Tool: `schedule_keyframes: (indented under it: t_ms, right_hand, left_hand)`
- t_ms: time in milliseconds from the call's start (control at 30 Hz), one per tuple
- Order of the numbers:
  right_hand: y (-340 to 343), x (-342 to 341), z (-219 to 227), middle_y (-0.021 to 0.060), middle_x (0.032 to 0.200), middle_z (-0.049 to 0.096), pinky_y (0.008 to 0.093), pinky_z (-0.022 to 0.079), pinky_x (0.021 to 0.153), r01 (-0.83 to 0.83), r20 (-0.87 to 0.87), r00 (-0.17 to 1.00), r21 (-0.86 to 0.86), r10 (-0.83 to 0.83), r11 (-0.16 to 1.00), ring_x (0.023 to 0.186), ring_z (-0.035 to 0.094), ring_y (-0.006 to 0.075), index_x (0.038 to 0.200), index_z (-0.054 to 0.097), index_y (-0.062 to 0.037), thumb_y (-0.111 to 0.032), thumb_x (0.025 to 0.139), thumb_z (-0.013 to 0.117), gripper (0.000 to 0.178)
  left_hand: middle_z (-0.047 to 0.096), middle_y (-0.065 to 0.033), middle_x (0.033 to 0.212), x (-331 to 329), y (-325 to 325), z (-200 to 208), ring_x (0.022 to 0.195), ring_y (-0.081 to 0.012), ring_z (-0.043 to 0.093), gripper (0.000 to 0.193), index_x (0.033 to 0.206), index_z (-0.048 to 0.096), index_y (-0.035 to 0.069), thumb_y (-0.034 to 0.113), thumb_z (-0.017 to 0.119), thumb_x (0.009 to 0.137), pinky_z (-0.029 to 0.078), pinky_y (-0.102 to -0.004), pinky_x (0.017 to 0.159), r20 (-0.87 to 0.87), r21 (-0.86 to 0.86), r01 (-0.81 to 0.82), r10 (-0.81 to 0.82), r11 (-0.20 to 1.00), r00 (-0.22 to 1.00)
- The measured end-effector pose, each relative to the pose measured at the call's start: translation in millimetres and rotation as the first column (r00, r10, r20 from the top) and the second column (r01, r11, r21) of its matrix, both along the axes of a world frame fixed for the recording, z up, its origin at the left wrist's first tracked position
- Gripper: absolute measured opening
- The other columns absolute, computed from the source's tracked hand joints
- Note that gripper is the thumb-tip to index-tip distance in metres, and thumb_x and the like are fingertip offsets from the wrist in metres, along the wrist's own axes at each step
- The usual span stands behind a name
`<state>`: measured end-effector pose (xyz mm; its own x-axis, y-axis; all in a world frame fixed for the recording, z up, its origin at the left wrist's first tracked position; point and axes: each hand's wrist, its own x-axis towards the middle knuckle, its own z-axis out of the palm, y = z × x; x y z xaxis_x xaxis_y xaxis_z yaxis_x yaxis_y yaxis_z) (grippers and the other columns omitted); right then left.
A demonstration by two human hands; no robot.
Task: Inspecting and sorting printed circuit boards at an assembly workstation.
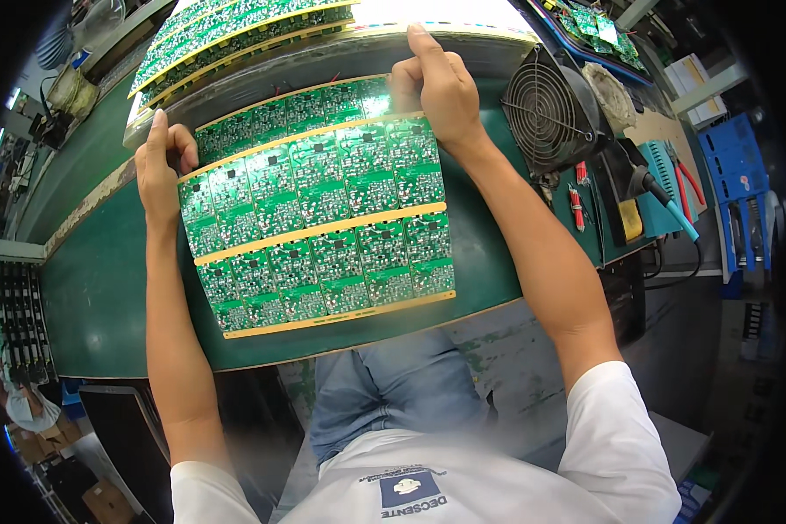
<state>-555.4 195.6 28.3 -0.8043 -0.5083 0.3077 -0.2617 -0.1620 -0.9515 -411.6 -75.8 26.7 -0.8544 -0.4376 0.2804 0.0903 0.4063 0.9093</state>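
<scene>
A green circuit board panel (314,227) with yellow border strips, divided into several small identical boards, is tilted toward me above the near part of the green bench. My left hand (160,170) is closed at its upper left corner, thumb pointing up. At the upper right corner my right hand (441,96) is closed too, its thumb raised and fingers curled. Partly hidden behind this panel, between my hands, is another green panel (279,115); whether my fingers touch it I cannot tell.
Stacked circuit board panels (244,44) rest on a bright white surface (445,13) at the back. To the right are a black fan with a wire guard (546,109), a soldering iron (668,205), red-handled pliers (688,179) and a blue rack (734,162). The green bench (105,262) ends near my lap.
</scene>
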Motion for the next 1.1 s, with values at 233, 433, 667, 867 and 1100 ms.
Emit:
schedule_keyframes:
  t_ms: [233, 433, 667, 867, 1100]
  right_hand:
    - [-2, 0, 2, 0.0006, 0.041, 0.032, 0.0237, 0.023, 0.049, -0.003, 0.069, 0.998, -0.079, 0.008, 0.997, 0.044, 0.027, 0.0124, 0.039, 0.035, -0.0076, -0.041, 0.101, 0.030, 0.070]
    - [-3, 0, 1, 0.0006, 0.041, 0.030, 0.0239, 0.024, 0.050, -0.015, 0.100, 0.995, -0.097, 0.024, 0.995, 0.044, 0.026, 0.0127, 0.038, 0.033, -0.0087, -0.040, 0.100, 0.030, 0.070]
    - [-5, -1, -2, 0.0015, 0.041, 0.032, 0.0238, 0.024, 0.050, 0.007, 0.102, 0.995, -0.103, 0.004, 0.995, 0.044, 0.028, 0.0130, 0.038, 0.037, -0.0073, -0.040, 0.100, 0.031, 0.070]
    - [-5, -2, -4, 0.0023, 0.041, 0.033, 0.0236, 0.025, 0.050, 0.034, 0.084, 0.996, -0.090, -0.026, 0.995, 0.045, 0.031, 0.0130, 0.039, 0.042, -0.0057, -0.040, 0.100, 0.032, 0.071]
    - [-2, -6, -9, 0.0035, 0.042, 0.040, 0.0229, 0.031, 0.051, 0.027, 0.032, 0.999, -0.022, -0.026, 0.999, 0.044, 0.036, 0.0129, 0.042, 0.049, -0.0023, -0.044, 0.099, 0.031, 0.073]
  left_hand:
    - [0.043, 0.0025, 0.054, -3, -4, -4, 0.051, -0.0064, 0.035, 0.062, 0.056, 0.049, 0.010, 0.049, 0.028, 0.099, 0.024, -0.0210, 0.052, -0.056, 0.117, 0.039, -0.033, 0.992, 0.998]
    - [0.042, 0.0027, 0.054, -5, -5, -7, 0.050, -0.0065, 0.035, 0.062, 0.056, 0.049, 0.011, 0.050, 0.028, 0.099, 0.024, -0.0210, 0.052, -0.097, 0.128, 0.050, -0.038, 0.991, 0.995]
    - [0.043, 0.0027, 0.055, -6, -9, -11, 0.050, -0.0063, 0.035, 0.062, 0.057, 0.051, 0.010, 0.050, 0.028, 0.099, 0.024, -0.0210, 0.052, -0.107, 0.192, 0.044, -0.024, 0.980, 0.994]
    - [0.045, 0.0027, 0.056, -6, -6, -11, 0.051, -0.0063, 0.034, 0.062, 0.059, 0.054, 0.009, 0.050, 0.029, 0.099, 0.024, -0.0208, 0.052, -0.086, 0.215, 0.019, 0.000, 0.976, 0.996]
    - [0.047, 0.0027, 0.056, -5, -5, -12, 0.052, -0.0063, 0.035, 0.063, 0.060, 0.055, 0.009, 0.050, 0.029, 0.099, 0.024, -0.0209, 0.053, -0.061, 0.215, -0.011, 0.025, 0.976, 0.998]
